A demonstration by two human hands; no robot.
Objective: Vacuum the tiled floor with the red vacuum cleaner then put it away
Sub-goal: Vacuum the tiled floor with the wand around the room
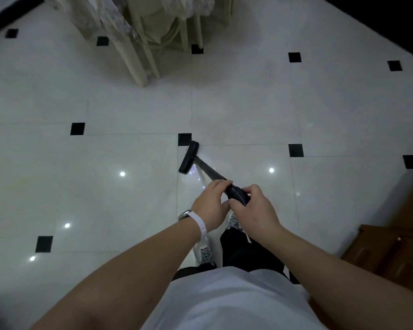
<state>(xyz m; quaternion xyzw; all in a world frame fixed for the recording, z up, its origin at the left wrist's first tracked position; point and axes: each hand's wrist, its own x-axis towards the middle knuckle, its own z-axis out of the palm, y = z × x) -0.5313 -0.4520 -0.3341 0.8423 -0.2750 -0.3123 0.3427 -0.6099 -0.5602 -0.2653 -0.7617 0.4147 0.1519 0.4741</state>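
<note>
While the tiled floor spreads round you, chairs at twelve o'clock, your vacuum wand slants toward ten. Your left hand and right hand both curl round its ribbed grip; its floor head rests on the tiles.

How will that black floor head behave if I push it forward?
The floor head should probably glide easily: the tiled floor looks glossy, mirroring lights. The wand looks straight and rigid, so pushes likely transfer directly. The ribbed section between the left hand and right hand may flex a little.
</note>
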